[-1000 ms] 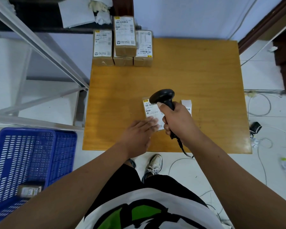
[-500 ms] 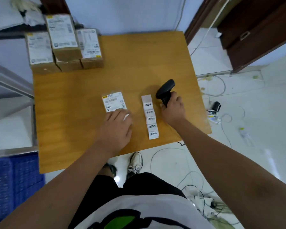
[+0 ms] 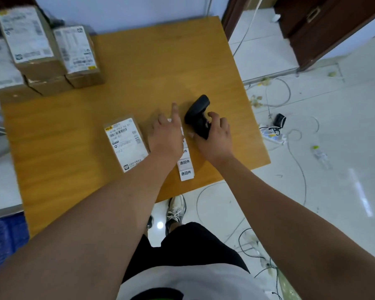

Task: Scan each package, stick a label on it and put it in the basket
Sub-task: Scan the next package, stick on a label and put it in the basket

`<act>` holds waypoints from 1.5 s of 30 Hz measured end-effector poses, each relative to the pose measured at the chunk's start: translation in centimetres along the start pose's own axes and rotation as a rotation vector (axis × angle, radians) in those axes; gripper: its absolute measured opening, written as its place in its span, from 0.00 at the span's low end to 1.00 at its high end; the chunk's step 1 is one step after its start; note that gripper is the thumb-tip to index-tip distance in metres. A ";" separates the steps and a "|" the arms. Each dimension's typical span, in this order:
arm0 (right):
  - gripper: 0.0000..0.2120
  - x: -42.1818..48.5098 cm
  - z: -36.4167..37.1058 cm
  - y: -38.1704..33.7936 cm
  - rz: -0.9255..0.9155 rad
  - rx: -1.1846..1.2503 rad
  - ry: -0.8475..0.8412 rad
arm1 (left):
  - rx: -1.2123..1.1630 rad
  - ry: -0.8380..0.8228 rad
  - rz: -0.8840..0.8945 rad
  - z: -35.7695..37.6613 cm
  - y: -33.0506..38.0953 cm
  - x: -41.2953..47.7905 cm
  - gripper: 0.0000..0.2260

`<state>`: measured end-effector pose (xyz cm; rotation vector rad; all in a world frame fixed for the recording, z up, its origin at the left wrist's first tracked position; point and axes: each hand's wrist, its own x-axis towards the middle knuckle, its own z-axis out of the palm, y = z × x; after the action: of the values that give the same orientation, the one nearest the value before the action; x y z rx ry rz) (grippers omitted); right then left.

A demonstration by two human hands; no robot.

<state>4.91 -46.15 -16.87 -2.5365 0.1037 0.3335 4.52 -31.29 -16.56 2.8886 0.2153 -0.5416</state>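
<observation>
A wooden table [image 3: 139, 61] is standing on a glossy white tiled floor [image 3: 344, 148], cables [image 3: 294, 152] trailing across it; a dark wooden door [image 3: 333, 29] is showing beyond.

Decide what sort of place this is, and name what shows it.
Probably a small parcel-handling or returns room: stacked cardboard parcels with shipping labels, a barcode scanner in the right hand, and a strip of stickers on the table.

A parcel-handling room: labelled cardboard boxes [image 3: 41, 53] (stacked) on a wooden table [image 3: 139, 68].
</observation>
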 end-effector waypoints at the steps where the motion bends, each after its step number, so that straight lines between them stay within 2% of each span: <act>1: 0.36 -0.4 -0.2 0.1 0.008 0.062 0.022 | -0.074 0.011 -0.016 0.3 0.2 0.0 0.48; 3: 0.33 -1.6 -0.9 0.2 0.019 0.189 0.111 | -0.266 0.047 -0.063 0.5 0.6 -0.4 0.49; 6: 0.23 -3.9 -1.8 -0.2 -0.038 0.289 0.285 | -0.612 0.020 -0.187 0.2 0.9 -1.5 0.47; 8: 0.18 -5.4 -1.9 -0.8 -0.070 0.342 0.293 | -0.839 0.021 -0.274 -0.7 0.8 -2.5 0.44; 12: 0.21 -6.6 -1.7 -2.6 -0.103 0.452 0.089 | -1.125 0.045 -0.290 -3.7 -0.7 -5.9 0.38; 15: 0.18 -6.1 -2.3 -4.4 -0.083 0.558 -0.203 | -1.264 0.043 -0.279 -6.2 -3.4 -8.3 0.34; 17: 0.13 -5.7 -2.7 -5.9 -0.037 0.756 -0.401 | -1.315 0.044 -0.307 -7.4 -5.3 -9.2 0.32; 19: 0.09 -5.7 -2.9 -7.4 -0.008 0.901 -0.505 | -1.278 0.091 -0.293 -8.0 -6.6 -9.9 0.29; 21: 0.08 -6.1 -2.9 -8.7 -0.002 0.939 -0.548 | -1.182 0.216 -0.259 -8.3 -7.4 -10.5 0.24; 23: 0.09 -6.7 -2.8 -9.8 -0.002 0.941 -0.564 | -1.030 0.324 -0.214 -8.3 -7.9 -11.2 0.15; 25: 0.11 -7.2 -2.9 -10.7 -0.028 0.925 -0.563 | -0.987 0.325 -0.147 -8.4 -8.5 -11.8 0.06; 29: 0.12 -7.8 -3.5 -11.7 -0.102 0.882 -0.645 | -1.108 0.207 -0.110 -9.3 -9.4 -13.2 0.05; 33: 0.12 -8.1 -3.9 -12.0 -0.196 0.735 -0.746 | -1.080 0.197 -0.130 -9.6 -10.3 -14.5 0.02; 38: 0.11 -8.6 -3.9 -12.5 -0.249 0.682 -0.806 | -0.899 0.249 -0.035 -9.0 -11.4 -15.6 0.06; 42: 0.08 -8.9 -3.6 -12.6 -0.289 0.569 -0.782 | -0.682 0.307 0.060 -8.3 -12.4 -16.2 0.12; 45: 0.08 -8.9 -3.4 -12.9 -0.220 0.499 -0.669 | -0.661 0.360 0.074 -8.2 -12.6 -16.8 0.13</act>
<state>-1.10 -37.23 -4.93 -1.8168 -0.3092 0.9150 -10.44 -19.13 -4.89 2.3033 0.2750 0.0718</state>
